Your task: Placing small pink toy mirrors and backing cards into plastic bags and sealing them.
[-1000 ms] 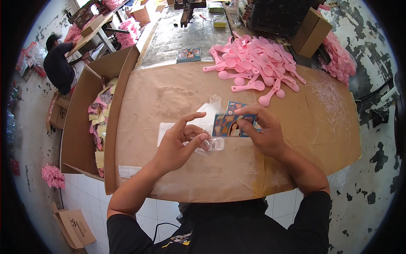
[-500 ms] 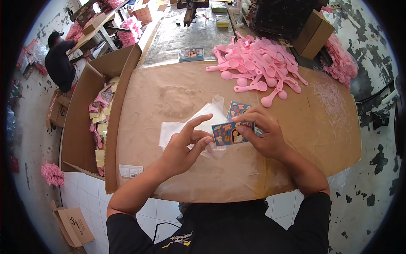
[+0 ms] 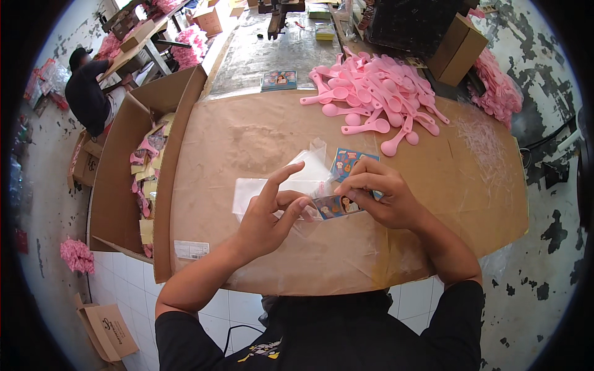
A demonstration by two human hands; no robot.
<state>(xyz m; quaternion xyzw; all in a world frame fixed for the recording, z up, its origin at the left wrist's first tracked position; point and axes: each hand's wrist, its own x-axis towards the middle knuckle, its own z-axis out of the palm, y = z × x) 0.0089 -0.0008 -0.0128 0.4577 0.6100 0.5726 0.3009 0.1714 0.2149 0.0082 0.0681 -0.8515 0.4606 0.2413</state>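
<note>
My right hand (image 3: 383, 195) pinches a small blue printed card (image 3: 334, 208) at its right end, thumb against fingers. My left hand (image 3: 275, 213) has its index finger raised, while the thumb and other fingers close on a clear plastic bag (image 3: 307, 227) at the card's left end. The card's left part seems to lie within the bag, though the thin film makes this hard to see. Beneath and behind the hands lie white translucent bags (image 3: 257, 193). More blue cards (image 3: 348, 164) rest just beyond my right hand.
A heap of pink measuring spoons (image 3: 377, 93) covers the table's far right. To the left stands an open carton (image 3: 164, 204) holding packed pink spoons and cards. Another card stack (image 3: 278, 80) sits at the back. A person (image 3: 90, 89) sits at the far left.
The card has tilted and shifted right and slightly down, and its left part is now nearer my left fingers. My right fingers have bunched closer at its upper right edge.
</note>
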